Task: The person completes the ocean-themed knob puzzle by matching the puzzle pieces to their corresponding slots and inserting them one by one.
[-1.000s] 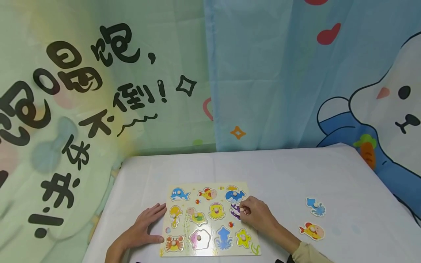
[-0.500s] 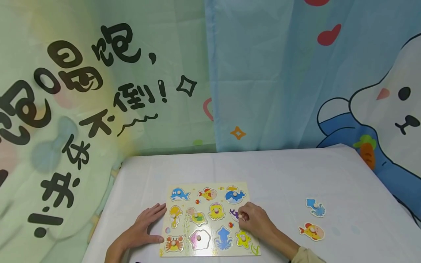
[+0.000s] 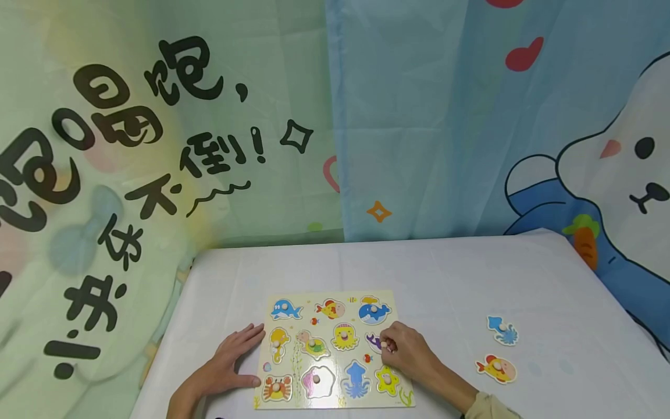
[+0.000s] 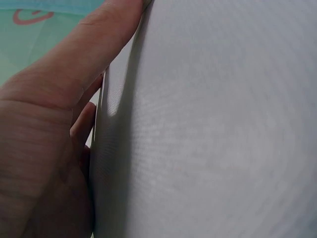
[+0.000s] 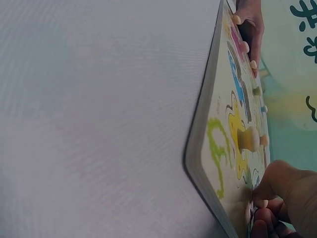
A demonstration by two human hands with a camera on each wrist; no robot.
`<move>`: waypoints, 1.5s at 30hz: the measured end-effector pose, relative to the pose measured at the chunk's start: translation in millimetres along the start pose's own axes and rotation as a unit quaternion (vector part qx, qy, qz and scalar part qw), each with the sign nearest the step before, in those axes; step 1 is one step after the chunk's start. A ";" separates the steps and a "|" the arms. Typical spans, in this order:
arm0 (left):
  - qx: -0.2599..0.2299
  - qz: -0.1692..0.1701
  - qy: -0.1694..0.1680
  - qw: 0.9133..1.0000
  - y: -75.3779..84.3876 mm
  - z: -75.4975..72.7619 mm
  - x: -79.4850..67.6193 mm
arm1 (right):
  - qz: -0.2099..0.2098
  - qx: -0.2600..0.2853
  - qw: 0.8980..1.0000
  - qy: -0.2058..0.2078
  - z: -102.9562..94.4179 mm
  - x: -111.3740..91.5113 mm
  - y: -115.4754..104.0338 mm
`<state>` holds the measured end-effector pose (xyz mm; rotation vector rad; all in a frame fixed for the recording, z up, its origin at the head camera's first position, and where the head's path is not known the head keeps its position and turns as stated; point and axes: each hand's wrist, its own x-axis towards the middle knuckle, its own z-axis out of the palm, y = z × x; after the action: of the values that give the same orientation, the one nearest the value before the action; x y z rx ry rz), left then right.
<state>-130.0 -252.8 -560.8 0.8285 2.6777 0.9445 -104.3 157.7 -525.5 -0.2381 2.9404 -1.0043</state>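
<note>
A pale yellow puzzle board point(image 3: 340, 357) with sea animals lies on the white table. My right hand point(image 3: 410, 349) pinches the wooden knob point(image 5: 261, 203) of a purple puzzle piece point(image 3: 370, 339) at the board's right side. Those fingers cover most of the piece, so I cannot tell whether it sits fully in its slot. On the left, my left hand point(image 3: 230, 361) rests at the board's edge, thumb and fingers spread straight. In the left wrist view, its thumb point(image 4: 94, 44) touches the board's side. A blue squid outline point(image 3: 357, 379) on the board has no knob.
Two loose puzzle pieces lie right of the board: a blue squid point(image 3: 503, 330) and a yellow-red fish point(image 3: 496, 369). Knobbed pieces such as the starfish point(image 3: 388, 380) and crab point(image 3: 277, 388) sit in the board. Printed curtains point(image 3: 398, 116) hang behind the table.
Over the first half second my right hand shifted slightly downward, pinching the purple piece's knob. Since then it has barely moved. The left hand stays in place.
</note>
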 end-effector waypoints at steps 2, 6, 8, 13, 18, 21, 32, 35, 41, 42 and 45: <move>-0.003 0.001 0.001 1.000 0.8 -0.7 -0.3 | 0.001 0.003 1.000 -0.002 0.1 -0.3 0.0; -0.007 -0.002 0.000 1.000 1.9 -2.3 -0.5 | 0.000 0.013 1.000 -0.003 0.7 -0.3 1.1; -0.006 -0.002 0.001 1.000 2.2 -2.6 -0.5 | -0.001 0.019 1.000 -0.005 0.7 -0.3 2.2; -0.008 -0.005 -0.003 1.000 2.1 -1.9 -0.8 | 0.006 0.028 0.999 -0.020 -0.8 -0.7 6.0; -0.013 -0.016 -0.011 1.000 0.9 -0.9 -1.7 | 0.008 0.046 0.998 -0.037 -4.5 -2.6 9.6; -0.017 -0.019 -0.013 1.000 1.2 -0.9 -2.2 | 0.002 0.057 0.998 -0.041 -6.7 -3.3 10.4; -0.007 -0.014 -0.013 1.000 2.4 -2.6 -2.3 | 0.002 0.058 0.998 0.007 -23.4 -30.9 25.9; -0.007 -0.013 -0.013 1.000 4.0 -3.9 -1.6 | -0.021 0.047 0.998 0.040 -32.4 -45.4 42.5; -0.012 -0.018 -0.014 1.000 6.1 -5.2 -1.0 | -0.071 -0.021 0.990 0.122 -58.7 -69.9 94.8; -0.013 -0.020 -0.016 1.000 5.9 -5.2 -1.0 | -0.070 -0.034 0.988 0.131 -63.9 -73.5 103.1; -0.010 -0.021 -0.019 1.000 5.2 -5.1 -1.2 | -0.029 -0.061 0.989 0.128 -77.4 -83.3 123.2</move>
<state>-128.4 -252.8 -553.6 0.7742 2.6391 0.9337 -44.5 313.5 -541.5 -0.2127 3.2505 -0.9250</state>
